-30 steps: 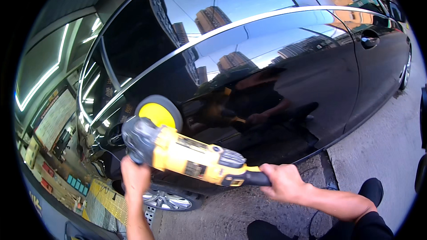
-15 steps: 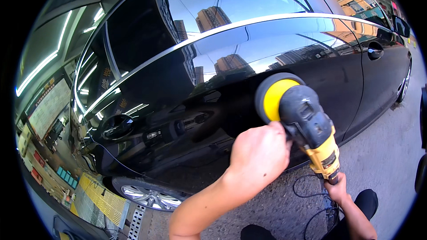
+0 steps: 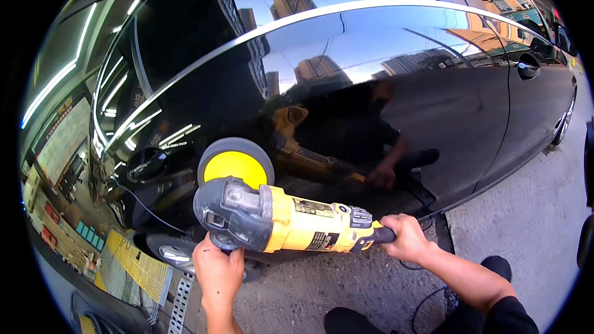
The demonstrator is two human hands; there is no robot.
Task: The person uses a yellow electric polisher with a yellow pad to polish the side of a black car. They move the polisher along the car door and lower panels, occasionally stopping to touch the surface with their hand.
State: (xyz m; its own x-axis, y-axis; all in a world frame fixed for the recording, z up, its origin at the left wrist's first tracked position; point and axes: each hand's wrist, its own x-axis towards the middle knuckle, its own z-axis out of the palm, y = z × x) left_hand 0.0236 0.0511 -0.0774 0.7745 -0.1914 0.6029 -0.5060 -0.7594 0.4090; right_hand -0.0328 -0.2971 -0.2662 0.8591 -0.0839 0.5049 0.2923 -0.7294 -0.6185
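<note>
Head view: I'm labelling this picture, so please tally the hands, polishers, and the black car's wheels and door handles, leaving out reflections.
Hands, left hand and right hand: 2
Polisher: 1
Wheels, rear wheel and front wheel: 2
Door handles, rear door handle and front door handle: 2
Total: 7

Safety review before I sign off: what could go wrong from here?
1. Handle strike: the yellow-backed polishing pad sits close to the rear door handle; drifting left might clip it.
2. Paint damage: the right hand grips the polisher at its rear end, the left hand at its head; a slip could tip the pad against the glossy black door.
3. Trip: a loose black cord curves across the ground near the shoes.
</note>
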